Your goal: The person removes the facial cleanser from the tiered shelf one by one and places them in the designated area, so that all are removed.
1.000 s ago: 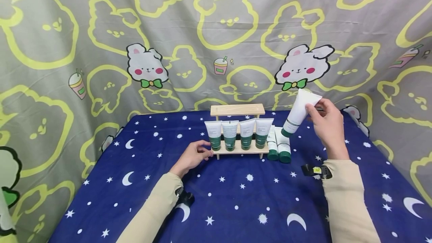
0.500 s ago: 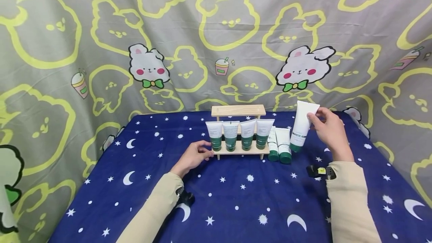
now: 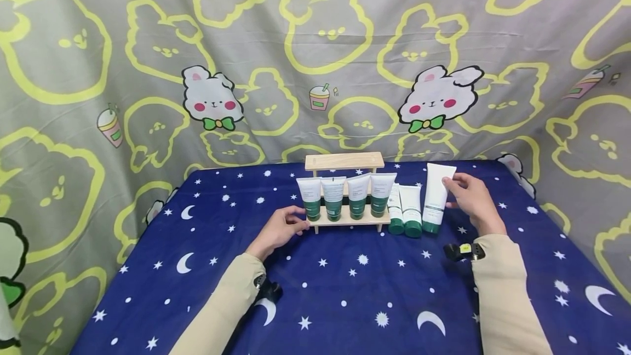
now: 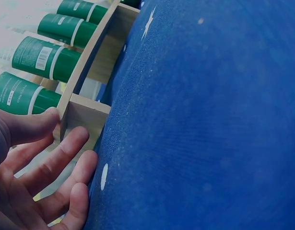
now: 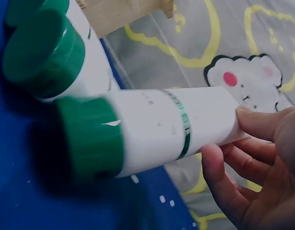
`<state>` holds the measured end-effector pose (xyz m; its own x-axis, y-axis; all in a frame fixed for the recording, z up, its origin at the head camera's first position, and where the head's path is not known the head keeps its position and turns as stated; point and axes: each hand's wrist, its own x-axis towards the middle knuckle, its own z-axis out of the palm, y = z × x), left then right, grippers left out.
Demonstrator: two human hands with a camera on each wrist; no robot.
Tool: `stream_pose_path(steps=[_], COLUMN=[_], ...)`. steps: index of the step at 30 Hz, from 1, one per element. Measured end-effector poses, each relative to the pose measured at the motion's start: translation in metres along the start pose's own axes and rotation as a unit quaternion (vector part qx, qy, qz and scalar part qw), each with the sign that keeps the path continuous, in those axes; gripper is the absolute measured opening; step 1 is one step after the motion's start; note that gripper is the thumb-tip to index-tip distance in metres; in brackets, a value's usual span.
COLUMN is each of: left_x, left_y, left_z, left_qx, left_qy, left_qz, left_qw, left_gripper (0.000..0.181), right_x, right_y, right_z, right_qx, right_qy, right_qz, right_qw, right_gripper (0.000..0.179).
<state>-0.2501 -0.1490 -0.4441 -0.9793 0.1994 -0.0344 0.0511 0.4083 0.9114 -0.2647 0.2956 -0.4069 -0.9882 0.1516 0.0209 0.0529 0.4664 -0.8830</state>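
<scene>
My right hand pinches a white squeeze tube near its flat top end. The tube stands nearly upright, green cap down; whether the cap touches the cloth I cannot tell. Just left of it, two more white tubes lean beside a small wooden display rack. On the rack's front shelf, several white-and-green tubes stand in a row, caps down. At that shelf's left end, my left hand holds the edge between thumb and forefinger, the other fingers loosely bent.
A dark blue cloth with white moons and stars covers the table. Behind it hangs a grey curtain printed with yellow outlines and rabbits. The rack's higher back shelf rises behind the row of tubes.
My right hand has lowered the white tube toward the cloth, right of the two leaning tubes, and turned it from tilted to nearly upright. My left hand stays at the rack.
</scene>
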Motion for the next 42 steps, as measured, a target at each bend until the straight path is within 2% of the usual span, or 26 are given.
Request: stream_pose_path(steps=[11, 18, 26, 32, 42], left_x=[0.001, 0.002, 0.002, 0.002, 0.001], left_y=[-0.002, -0.003, -0.003, -0.002, -0.001], left_z=[-0.001, 0.0, 0.0, 0.0, -0.001], left_qx=[0.001, -0.002, -0.003, 0.002, 0.0], left_qy=[-0.002, 0.003, 0.001, 0.0, 0.001], left_qz=[0.008, 0.002, 0.003, 0.001, 0.003], left_qw=[1.0, 1.0, 1.0, 1.0, 1.0], left_gripper=[0.031, 0.03, 0.031, 0.03, 0.03], right_x=[0.012, 0.012, 0.011, 0.009, 0.005], right_y=[0.033, 0.045, 0.042, 0.038, 0.035], right_z=[0.013, 0.015, 0.008, 0.013, 0.02], right_qx=[0.05, 0.057, 0.055, 0.05, 0.009], right_qy=[-0.024, -0.064, -0.117, -0.093, -0.074], right_qz=[0.076, 0.102, 0.085, 0.084, 0.05], right_qw=[0.9956, 0.9911, 0.9879, 0.9908, 0.996], right_gripper=[0.071, 0.073, 0.08, 0.074, 0.06])
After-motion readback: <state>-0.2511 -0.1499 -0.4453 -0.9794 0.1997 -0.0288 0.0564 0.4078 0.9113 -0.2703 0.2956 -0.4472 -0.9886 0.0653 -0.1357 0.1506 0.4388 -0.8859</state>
